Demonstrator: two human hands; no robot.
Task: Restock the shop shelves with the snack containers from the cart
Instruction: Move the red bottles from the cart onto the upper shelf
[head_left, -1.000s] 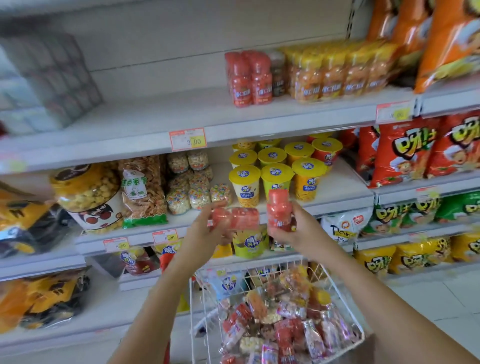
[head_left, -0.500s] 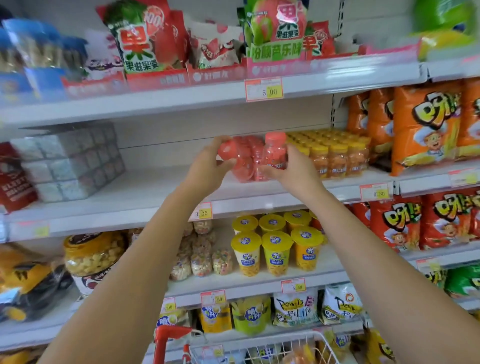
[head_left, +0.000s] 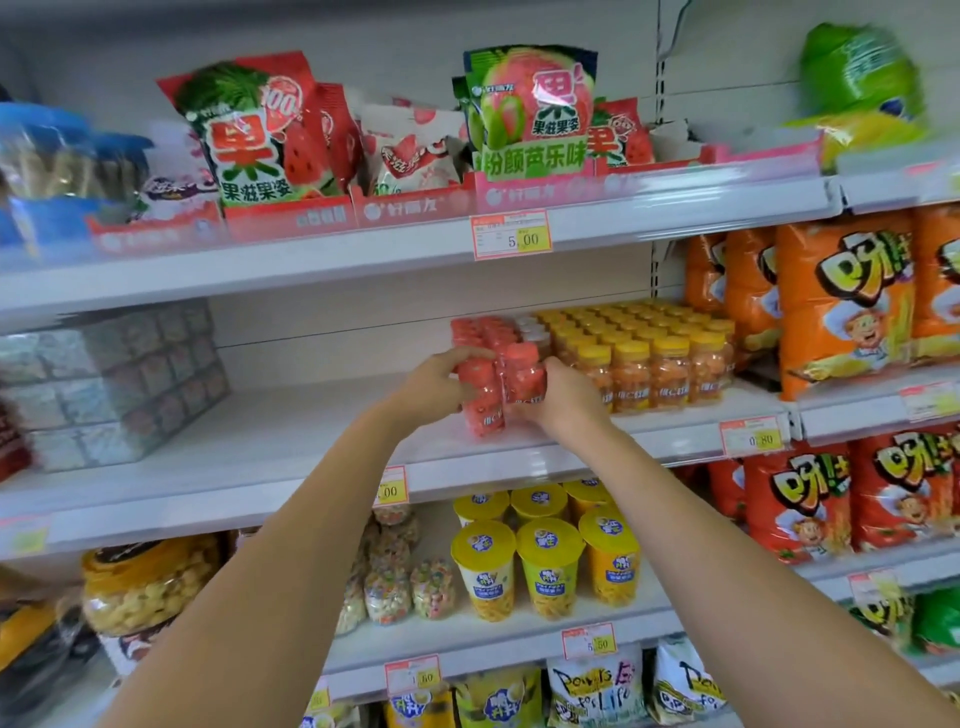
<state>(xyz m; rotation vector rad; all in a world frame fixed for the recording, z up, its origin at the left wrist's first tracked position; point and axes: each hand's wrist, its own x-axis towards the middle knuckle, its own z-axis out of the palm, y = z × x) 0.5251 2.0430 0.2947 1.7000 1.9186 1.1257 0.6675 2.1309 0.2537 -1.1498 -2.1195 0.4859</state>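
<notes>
Both arms have risen from the cart, now out of view, to the middle shelf (head_left: 260, 441). The left hand (head_left: 436, 387) and right hand (head_left: 563, 400) each have their fingers clamped round the red snack jars (head_left: 480, 402) at its front edge, at 9 o'clock from the yellow-lidded jars (head_left: 649, 364). The lower jar seems to touch the shelf, so this placement looks nearly finished, with only the release left.

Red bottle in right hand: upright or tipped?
Upright. The red bottle gripped by the right hand has its cap on top, body vertical like the yellow-capped bottles beside it.
</notes>
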